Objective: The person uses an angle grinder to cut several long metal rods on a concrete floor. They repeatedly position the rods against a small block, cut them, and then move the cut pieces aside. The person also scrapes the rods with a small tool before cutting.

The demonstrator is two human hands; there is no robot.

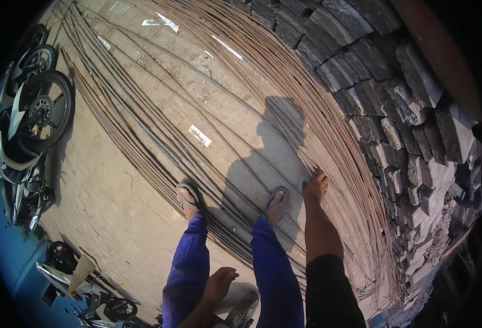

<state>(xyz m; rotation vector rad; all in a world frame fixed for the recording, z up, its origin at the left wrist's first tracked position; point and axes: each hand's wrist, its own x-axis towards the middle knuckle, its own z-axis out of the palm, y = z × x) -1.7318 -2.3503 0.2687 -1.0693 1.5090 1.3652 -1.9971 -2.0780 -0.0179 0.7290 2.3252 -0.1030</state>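
Note:
My right arm stretches down and ahead, and my right hand (pixel 314 187) is closed at a thin steel rod (pixel 291 143) low over the ground. The fingers partly hide the grip. Just right of it lies a dense bundle of rusty steel rods (pixel 342 142). My left hand (pixel 219 284) hangs near my left knee, fingers curled together, nothing visible in them. Another bundle of darker rods (pixel 142 128) runs diagonally beneath my feet. My left sandal (pixel 188 192) rests on those rods; my right sandal (pixel 276 202) stands between the two bundles.
A rough stack of dark grey blocks (pixel 361 71) rises along the right. Motorcycles stand at the left, one wheel (pixel 47 112) near the rod ends, another motorcycle (pixel 96 295) lower left. White scraps (pixel 200 135) lie on the sandy ground. Something pale grey (pixel 238 298) shows between my legs.

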